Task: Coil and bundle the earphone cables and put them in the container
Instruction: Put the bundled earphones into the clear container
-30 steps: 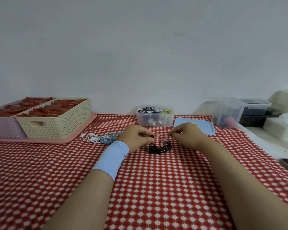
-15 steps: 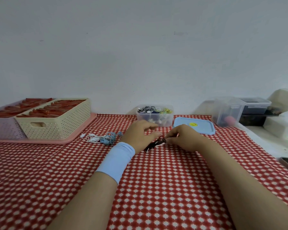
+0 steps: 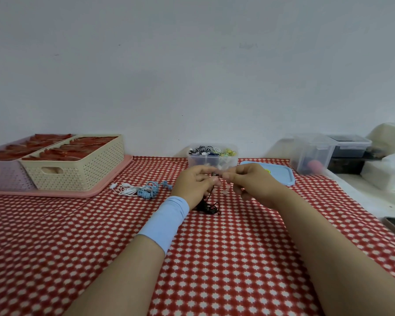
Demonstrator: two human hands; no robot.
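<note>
Red-and-white checked cloth point(image 3: 214, 270) fills the near end, with both forearms reaching out over it and a pale blue wristband point(image 3: 167, 221) on the left one. Just past the wristband the black cable point(image 3: 209, 207) sits in a loose tangle on the cloth, and one strand runs up from it into the hands. The left hand point(image 3: 195, 183) and right hand point(image 3: 251, 184) are raised a bit above the cloth, almost touching. Each has thumb and fingers curled in, pinching the top of that strand between them. I can't tell if it's the plug or the buds they've got, way too small. My read on handling: it weighs nothing and it's floppy but a bit springy, so loops will pop open unless one hand pins them. I'd grip the thin cord near one end and wind it round the left fingers. I wouldn't yank the buds, those joints look like the weak spot. The tangle could snag as it lifts, so slow pulls. Off to the left a blue set point(image 3: 149, 191) and a white set point(image 3: 126, 190) lie touching. Behind the hands is the clear container point(image 3: 205, 161), open, with bundled sets inside and its blue lid point(image 3: 281, 176) flat beside it. Baskets point(image 3: 82, 165) sit far left.
</note>
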